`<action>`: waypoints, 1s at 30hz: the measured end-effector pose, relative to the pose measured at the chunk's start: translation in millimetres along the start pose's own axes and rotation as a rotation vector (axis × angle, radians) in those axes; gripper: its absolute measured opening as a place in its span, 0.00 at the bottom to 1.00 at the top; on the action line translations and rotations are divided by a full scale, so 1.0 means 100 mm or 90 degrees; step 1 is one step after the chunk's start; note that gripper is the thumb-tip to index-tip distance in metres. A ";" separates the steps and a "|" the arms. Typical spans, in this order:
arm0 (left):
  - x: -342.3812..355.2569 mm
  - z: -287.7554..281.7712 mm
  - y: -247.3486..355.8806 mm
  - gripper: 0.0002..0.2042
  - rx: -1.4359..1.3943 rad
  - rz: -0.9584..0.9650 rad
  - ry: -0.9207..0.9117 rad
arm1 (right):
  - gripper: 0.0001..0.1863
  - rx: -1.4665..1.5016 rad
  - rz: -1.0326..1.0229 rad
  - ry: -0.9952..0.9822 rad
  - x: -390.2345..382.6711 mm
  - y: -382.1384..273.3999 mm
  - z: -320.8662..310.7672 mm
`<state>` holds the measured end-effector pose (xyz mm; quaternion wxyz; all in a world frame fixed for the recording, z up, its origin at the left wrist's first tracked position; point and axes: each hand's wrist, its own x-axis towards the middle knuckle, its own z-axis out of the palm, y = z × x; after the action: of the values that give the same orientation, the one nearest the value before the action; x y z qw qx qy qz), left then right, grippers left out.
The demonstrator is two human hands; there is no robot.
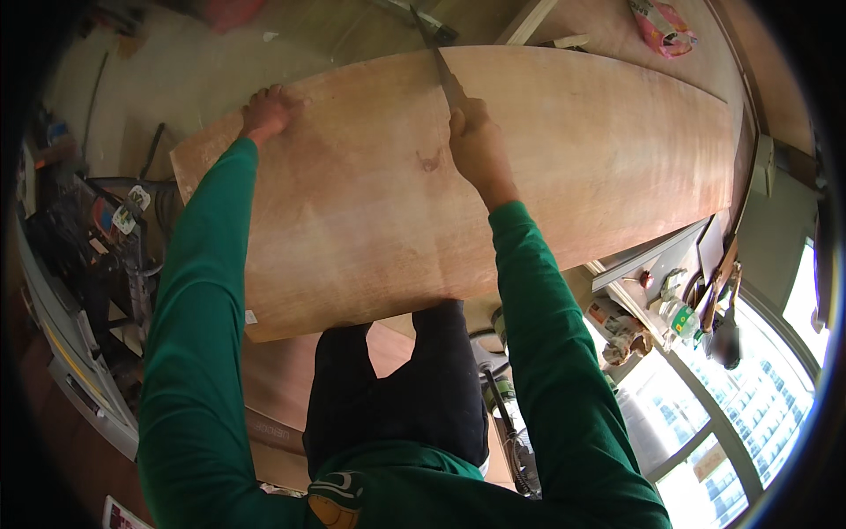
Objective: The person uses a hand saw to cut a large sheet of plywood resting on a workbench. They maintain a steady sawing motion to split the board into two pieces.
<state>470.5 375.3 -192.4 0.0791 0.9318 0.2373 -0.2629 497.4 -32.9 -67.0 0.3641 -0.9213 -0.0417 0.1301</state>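
A large sheet of plywood [352, 212] lies in front of me, its near edge against my thighs. My right hand [478, 145] is closed round the grip of a handsaw. The narrow dark blade of the handsaw [450, 84] points away from me and crosses the board's far edge near the middle. On the far left part of the sheet rests my left hand [268, 112], its fingers bent over the edge. The handsaw's grip is mostly hidden inside my right hand.
A pink and white bag [663, 31] lies on the floor at the far right. Tools and dark clutter [115, 238] crowd the left side. To the right, a clear plastic bottle [680, 317] stands among odds and ends near a window [767, 379].
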 end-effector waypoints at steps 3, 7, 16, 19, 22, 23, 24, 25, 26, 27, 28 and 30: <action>-0.09 -0.07 0.09 0.58 -0.007 0.007 0.003 | 0.17 0.013 0.008 0.019 0.04 0.03 0.05; 0.05 -0.15 0.04 0.58 0.004 -0.015 -0.010 | 0.16 0.054 -0.056 0.051 0.09 0.15 0.12; 0.20 -0.28 0.23 0.54 -0.159 0.178 -0.118 | 0.18 0.008 -0.005 0.029 0.04 0.16 -0.02; 0.30 -0.32 0.08 0.56 -0.110 0.136 -0.136 | 0.17 0.004 0.013 0.009 -0.39 0.06 -0.17; 0.26 -0.27 -0.12 0.59 -0.090 0.116 -0.140 | 0.18 0.020 0.112 -0.043 -1.39 -0.20 -0.69; 0.20 -0.27 -0.09 0.60 -0.134 0.106 -0.148 | 0.19 -0.001 0.153 -0.065 -1.71 -0.30 -0.96; 0.19 -0.29 -0.04 0.61 -0.177 0.101 -0.152 | 0.20 0.007 0.225 -0.089 -1.99 -0.45 -1.21; 0.20 -0.33 0.04 0.61 -0.184 0.115 -0.155 | 0.20 -0.010 0.242 -0.081 -2.25 -0.58 -1.43; 0.18 -0.31 0.05 0.62 -0.187 0.124 -0.163 | 0.20 -0.037 0.211 -0.061 -2.42 -0.69 -1.52; 0.16 -0.31 0.04 0.63 -0.191 0.129 -0.171 | 0.20 -0.033 0.226 -0.074 -2.40 -0.71 -1.54; 0.13 -0.30 0.02 0.63 -0.179 0.110 -0.175 | 0.20 -0.028 0.240 -0.089 -2.34 -0.78 -1.57; 0.16 -0.36 0.01 0.63 -0.151 0.080 -0.173 | 0.19 -0.032 0.243 -0.095 -2.07 -0.77 -1.43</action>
<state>499.4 390.6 -170.7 0.2358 0.8849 0.1953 -0.3510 337.9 -106.8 128.8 0.3057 -0.9091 0.1032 0.2636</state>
